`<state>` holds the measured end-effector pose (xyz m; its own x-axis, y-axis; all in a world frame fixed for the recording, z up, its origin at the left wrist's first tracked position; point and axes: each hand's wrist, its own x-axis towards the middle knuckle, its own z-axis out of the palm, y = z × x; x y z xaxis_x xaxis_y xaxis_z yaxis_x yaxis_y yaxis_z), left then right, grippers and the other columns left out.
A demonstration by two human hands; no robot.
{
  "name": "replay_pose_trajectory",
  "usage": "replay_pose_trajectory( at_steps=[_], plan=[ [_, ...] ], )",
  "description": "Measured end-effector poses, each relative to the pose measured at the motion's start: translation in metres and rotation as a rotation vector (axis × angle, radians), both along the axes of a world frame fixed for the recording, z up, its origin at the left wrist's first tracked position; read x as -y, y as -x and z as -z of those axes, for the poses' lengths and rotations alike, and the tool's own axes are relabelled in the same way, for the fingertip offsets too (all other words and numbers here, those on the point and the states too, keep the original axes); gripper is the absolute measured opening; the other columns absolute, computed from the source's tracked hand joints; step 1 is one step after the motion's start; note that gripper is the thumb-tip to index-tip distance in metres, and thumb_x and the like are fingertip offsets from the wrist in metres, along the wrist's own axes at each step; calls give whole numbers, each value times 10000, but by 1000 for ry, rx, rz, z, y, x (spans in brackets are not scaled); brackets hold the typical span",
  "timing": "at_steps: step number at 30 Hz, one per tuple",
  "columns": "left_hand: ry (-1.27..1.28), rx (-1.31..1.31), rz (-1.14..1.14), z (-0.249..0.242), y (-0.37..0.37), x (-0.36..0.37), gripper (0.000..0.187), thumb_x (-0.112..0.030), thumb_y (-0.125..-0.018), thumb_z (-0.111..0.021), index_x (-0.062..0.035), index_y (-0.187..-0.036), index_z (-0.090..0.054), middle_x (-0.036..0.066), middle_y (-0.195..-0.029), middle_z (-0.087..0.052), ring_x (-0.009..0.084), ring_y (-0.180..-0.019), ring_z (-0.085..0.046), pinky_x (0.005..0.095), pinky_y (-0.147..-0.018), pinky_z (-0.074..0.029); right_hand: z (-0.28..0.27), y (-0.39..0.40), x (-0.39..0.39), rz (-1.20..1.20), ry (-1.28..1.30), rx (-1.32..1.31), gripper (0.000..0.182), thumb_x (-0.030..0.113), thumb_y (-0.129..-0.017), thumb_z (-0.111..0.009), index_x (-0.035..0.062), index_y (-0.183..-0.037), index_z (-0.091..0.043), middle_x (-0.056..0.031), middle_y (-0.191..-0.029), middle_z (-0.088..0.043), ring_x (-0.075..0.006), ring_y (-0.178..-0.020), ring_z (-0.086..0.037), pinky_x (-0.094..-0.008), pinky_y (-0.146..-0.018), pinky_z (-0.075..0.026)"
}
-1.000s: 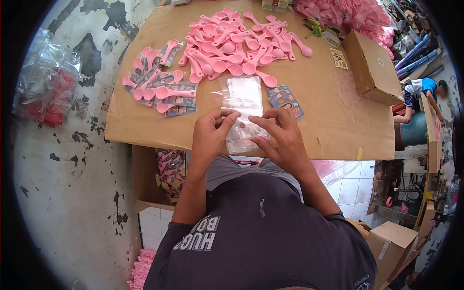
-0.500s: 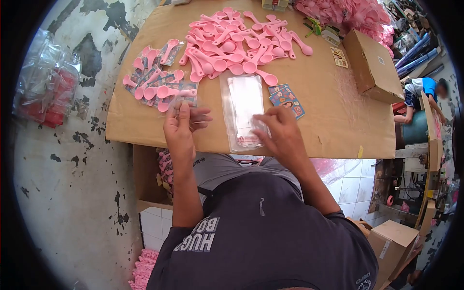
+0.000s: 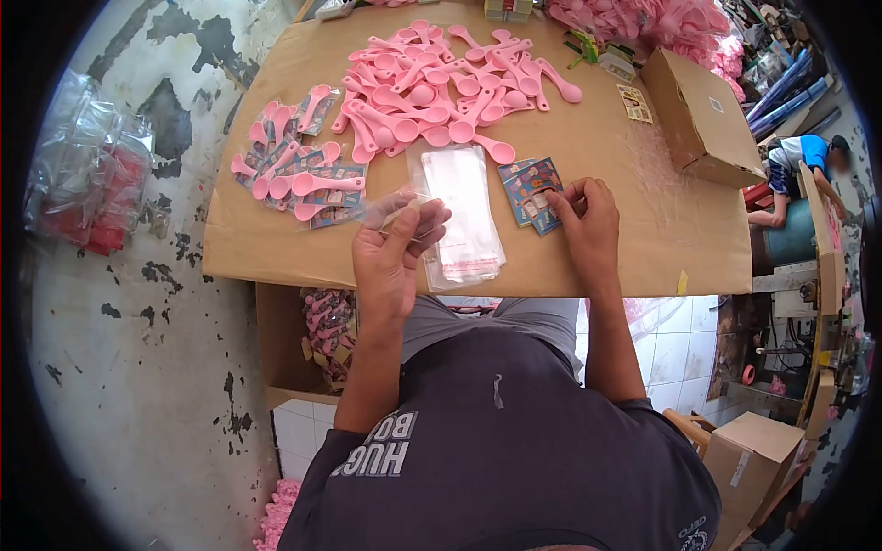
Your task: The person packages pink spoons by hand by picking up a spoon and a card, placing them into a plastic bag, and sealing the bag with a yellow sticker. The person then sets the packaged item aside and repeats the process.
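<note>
My left hand pinches a clear plastic bag, which is see-through and hard to outline. Just right of it lies a stack of clear plastic bags with a reddish strip at the near end. My right hand has thumb and fingers closed on the edge of a blue printed card in a small pile. Left of my left hand, pink spoons lie with blue cards in clear bags. Beyond the stack spreads a heap of loose pink measuring spoons.
A cardboard box stands at the table's right, near a small yellowish card. Bagged pink items pile up at the far right. Clear bags hang on the left wall. Another person bends at the far right.
My left hand has moved right with the plastic bag, away from the packed spoons. My right hand has left the bag stack and taken hold of a card on the pile.
</note>
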<state>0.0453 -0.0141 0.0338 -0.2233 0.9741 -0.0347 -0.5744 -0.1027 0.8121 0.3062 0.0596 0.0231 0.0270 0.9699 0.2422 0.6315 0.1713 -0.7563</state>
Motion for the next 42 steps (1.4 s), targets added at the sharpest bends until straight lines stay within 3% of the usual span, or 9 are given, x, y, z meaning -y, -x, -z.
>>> replay_pose_trajectory(
  at_steps=[4,9,12,22,27,29,33,39,42],
  plan=[
    [-42,64,-7,-1,-9,-1,262,-149,-1009,-659,-14,-1228,-610,190,-1162,-719,293,-1065,-726,336,-881,-624,-6,5,9,61,-241,-10,243,224,-932,-748,-7,-940,-672,-77,-840,-602,-212,-772,-577,-367,-659,-457],
    [-66,98,-31,-10,-18,-3,280,-115,-1019,-643,19,-1252,-565,247,-1202,-702,310,-1113,-710,348,-943,-587,-21,30,45,-253,161,-640,193,207,-996,-705,15,-999,-692,46,-716,-610,-15,-600,-510,-212,-525,-388],
    [-68,89,-9,-8,-23,-3,298,-104,-1024,-630,28,-1277,-545,257,-1235,-685,290,-1121,-702,352,-971,-571,-34,42,55,-354,367,-722,182,208,-999,-705,26,-1000,-694,39,-729,-625,-19,-600,-530,-188,-532,-410],
    [-51,80,62,-9,-34,-1,279,-84,-1012,-645,50,-1247,-577,238,-1193,-708,195,-999,-724,299,-881,-593,-27,41,55,-442,462,-704,201,192,-993,-709,8,-1071,-688,27,-728,-645,-25,-593,-577,-188,-512,-443],
    [-43,-83,152,-2,-38,-1,239,-71,-1017,-625,43,-1226,-601,223,-1168,-715,194,-971,-728,327,-858,-609,-27,32,47,-535,463,-788,221,170,-977,-727,2,-1107,-667,7,-822,-676,-47,-709,-627,-208,-629,-508],
    [-62,-81,113,-3,-43,-1,257,-104,-1000,-678,40,-1208,-630,113,-1045,-745,117,-912,-711,249,-827,-577,-25,30,44,-500,458,-863,216,160,-972,-732,12,-1108,-653,1,-851,-679,-52,-730,-634,-213,-654,-514],
    [-71,-105,97,-7,-51,-2,249,-109,-999,-683,28,-1202,-641,84,-1025,-744,109,-901,-708,238,-819,-572,-17,28,43,-468,453,-983,213,135,-963,-739,34,-1103,-613,-18,-919,-683,-61,-782,-646,-219,-675,-524],
    [-72,-71,156,-13,-66,7,317,-95,-1005,-664,39,-1289,-617,94,-1166,-717,120,-1016,-683,277,-901,-560,-14,61,55,-318,230,-1077,213,146,-964,-739,26,-1100,-626,-15,-935,-677,-54,-859,-642,-226,-686,-527],
    [-99,-86,118,-8,-64,9,396,-73,-1009,-639,38,-1381,-563,135,-1339,-645,146,-1180,-627,319,-999,-525,-9,63,56,-404,387,-1186,221,159,-965,-740,17,-1107,-646,-10,-908,-680,-62,-812,-652,-221,-689,-531]
  ],
)
